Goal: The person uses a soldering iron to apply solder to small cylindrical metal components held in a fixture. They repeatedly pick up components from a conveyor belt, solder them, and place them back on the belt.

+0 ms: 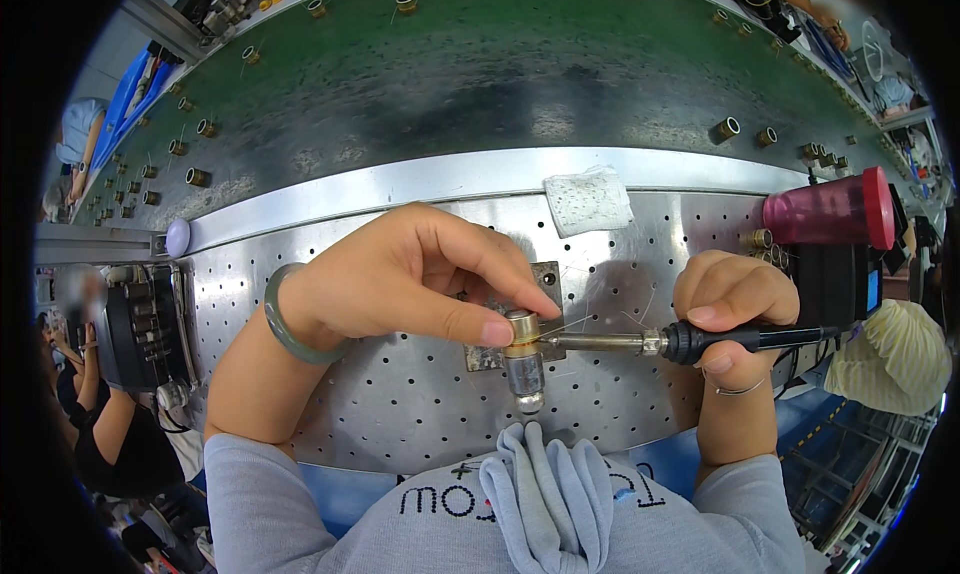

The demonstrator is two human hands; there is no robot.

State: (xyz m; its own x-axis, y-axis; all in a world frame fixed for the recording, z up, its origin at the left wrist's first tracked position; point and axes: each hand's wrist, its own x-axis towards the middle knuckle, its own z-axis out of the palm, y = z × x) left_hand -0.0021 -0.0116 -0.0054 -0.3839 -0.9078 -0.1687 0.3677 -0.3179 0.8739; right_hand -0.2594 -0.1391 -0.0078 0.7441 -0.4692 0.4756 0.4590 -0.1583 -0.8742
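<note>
Head cam: my left hand (400, 274) pinches the small coil (522, 336) on its metal post (525, 374), center of perforated bench (400, 404). Right hand (735, 309), fist closed round soldering iron (700, 342), tip at coil. Soldering step, I'd say; next needs steady tip w/ clean lift.

Perforated matt steel plate (400, 414), glossy metal cylinder (524, 369), green jade-like bangle (285, 319)

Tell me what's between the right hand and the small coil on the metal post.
In the head view, the soldering iron's bare metal shaft spans that gap: the right hand grips its black handle, and the tip reaches the coil, which the left hand steadies.
</note>
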